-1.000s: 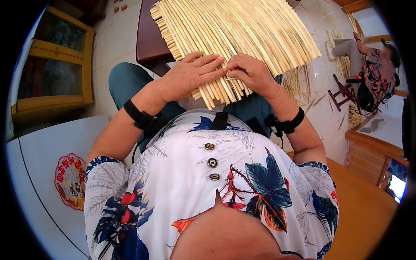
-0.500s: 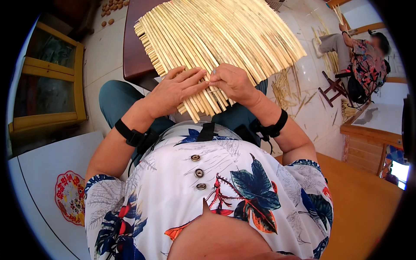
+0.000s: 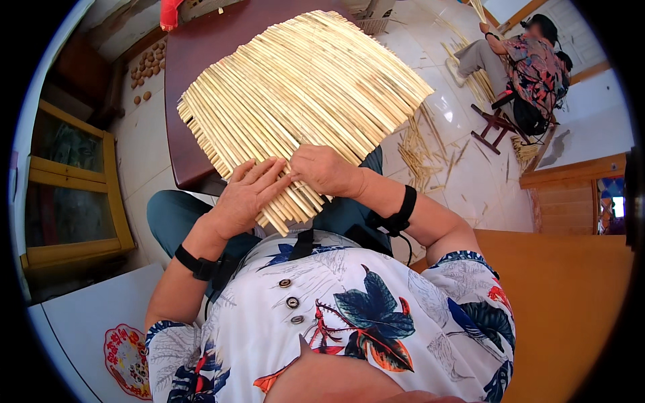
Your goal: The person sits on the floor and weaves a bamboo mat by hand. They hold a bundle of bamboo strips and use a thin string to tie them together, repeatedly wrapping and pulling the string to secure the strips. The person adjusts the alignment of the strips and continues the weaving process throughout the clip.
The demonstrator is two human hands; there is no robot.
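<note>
A mat of pale yellow stalks (image 3: pixel 302 87), laid side by side in a row, spreads across a dark red table (image 3: pixel 185 144) and over its near edge toward my lap. My left hand (image 3: pixel 245 200) lies on the stalks at the near end, its fingers stretched out and close together. Beside it, my right hand (image 3: pixel 326 171) is closed in a pinch against the mat, the fingertips near those of the left. Whatever lies between the right fingertips is too small to make out. Uneven stalk ends stick out below both hands.
Loose stalks (image 3: pixel 420 158) are scattered over the tiled floor to the right. Another person (image 3: pixel 537 77) sits at the far right, holding stalks, near a dark wooden stool (image 3: pixel 494 127). Small round brown things (image 3: pixel 144 70) lie at the far left, behind a glass-fronted cabinet (image 3: pixel 70 181).
The view has shifted, so the mat and both hands sit lower and further left, and more of the table shows. Both hands stay close together on the mat's near end.
</note>
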